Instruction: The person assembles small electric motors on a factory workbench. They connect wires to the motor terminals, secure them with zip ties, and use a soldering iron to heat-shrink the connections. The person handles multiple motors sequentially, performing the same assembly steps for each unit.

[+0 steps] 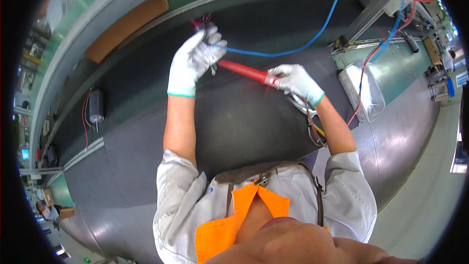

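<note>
Both my hands wear white gloves with green cuffs. My left hand is raised over the dark work surface, its fingers wrapped round a dark object with red wires at its top. Most of that object is hidden by the glove. A small metal pin sticks out below the fingers. A blue hose runs to the same hand; where it ends I cannot see. My right hand is closed on a long red tapered tool, which points at my left hand, its narrow tip close to the pin.
A grey motor with a shaft and coloured wires lies at the left. A clear plastic tray stands at the right beside a metal frame hung with red and blue hoses. Cables dangle under my right wrist. Cardboard lies beyond the far rail.
</note>
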Tool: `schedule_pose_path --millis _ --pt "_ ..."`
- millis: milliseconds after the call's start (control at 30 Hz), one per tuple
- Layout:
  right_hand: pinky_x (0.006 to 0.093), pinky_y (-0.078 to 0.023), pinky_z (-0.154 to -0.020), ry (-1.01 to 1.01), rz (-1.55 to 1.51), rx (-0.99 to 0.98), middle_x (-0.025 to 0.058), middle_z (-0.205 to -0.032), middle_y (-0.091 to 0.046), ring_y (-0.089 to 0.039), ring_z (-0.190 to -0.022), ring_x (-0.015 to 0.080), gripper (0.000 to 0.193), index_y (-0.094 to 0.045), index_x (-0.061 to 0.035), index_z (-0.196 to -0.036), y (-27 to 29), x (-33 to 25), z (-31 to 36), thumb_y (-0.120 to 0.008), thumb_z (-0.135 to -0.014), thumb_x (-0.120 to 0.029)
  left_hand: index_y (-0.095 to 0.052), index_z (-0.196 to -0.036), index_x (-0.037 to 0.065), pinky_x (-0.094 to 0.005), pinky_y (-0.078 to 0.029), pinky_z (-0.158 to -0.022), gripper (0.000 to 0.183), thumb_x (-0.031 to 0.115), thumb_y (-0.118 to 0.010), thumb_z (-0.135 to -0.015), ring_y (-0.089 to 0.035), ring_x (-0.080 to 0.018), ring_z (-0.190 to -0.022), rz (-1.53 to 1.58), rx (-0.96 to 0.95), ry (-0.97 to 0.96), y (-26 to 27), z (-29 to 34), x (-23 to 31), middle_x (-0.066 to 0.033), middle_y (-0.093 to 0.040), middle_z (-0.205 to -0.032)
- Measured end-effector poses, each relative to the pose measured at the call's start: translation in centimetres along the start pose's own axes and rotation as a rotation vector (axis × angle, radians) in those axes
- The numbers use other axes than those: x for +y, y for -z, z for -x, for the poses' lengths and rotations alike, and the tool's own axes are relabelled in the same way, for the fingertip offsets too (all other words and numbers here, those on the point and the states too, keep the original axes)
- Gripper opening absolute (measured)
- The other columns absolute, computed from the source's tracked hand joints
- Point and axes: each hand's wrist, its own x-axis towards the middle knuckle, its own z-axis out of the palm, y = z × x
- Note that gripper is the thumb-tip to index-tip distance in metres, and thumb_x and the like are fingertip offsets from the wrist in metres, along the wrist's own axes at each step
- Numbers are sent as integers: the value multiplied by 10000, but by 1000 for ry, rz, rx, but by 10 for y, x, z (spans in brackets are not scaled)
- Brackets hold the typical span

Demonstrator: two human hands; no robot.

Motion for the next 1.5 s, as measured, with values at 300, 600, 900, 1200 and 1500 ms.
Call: schedule_pose_path --millis 300,600,900,1200,1500 --pt "319 -525 -657 161 8 103 99 -919 -735 -653 -704 176 374 -703 -71 -1219 -9 -3 32 -700 -868 -200 -601 -1300 -24 -497 -585 -896 430 239 -661 -964 -688 -383 -1047 -34 3 -14 -8 4 -27 -172 -684 -1115" --pt "455 -528 -854 180 1067 725 185 -1028 -686 -665 -1009 348 508 -585 -95 -1328 54 46 83 -697 -836 -157 -602 -1322 -20 -503 -587 -899 427 208 -657 -966 -693 -388 -1034 -46 47 5 -1 18 -43 -155 -707 -1112" --pt "253 -547 -664 391 -673 42 129 -945 -736 -658 -712 119 528 -531 -22 -1452 -37 -53 23 -670 -977 -208 -620 -1245 -48 -532 -558 -949 480 359 -639 -991 -672 -398 -1082 -7 54 9 2 13 -41 -201 -697 -1151" --pt "248 -555 -652 463 -708 -194 105 -888 -755 -681 -685 116 292 -717 -31 -1220 -46 -55 80 -653 -991 -201 -666 -1167 -46 -473 -538 -983 394 309 -634 -999 -673 -373 -1118 -602 422 -362 45 33 20 -232 -694 -1194" --pt "318 -560 -607 64 -47 -12 80 -748 -730 -669 -536 157 326 -732 -89 -1120 -82 0 47 -544 -990 -323 -582 -1330 -53 -424 -411 -1110 378 75 -576 -974 -567 -313 -1250 -1649 695 -1018 -32 84 -79 -190 -593 -1345"
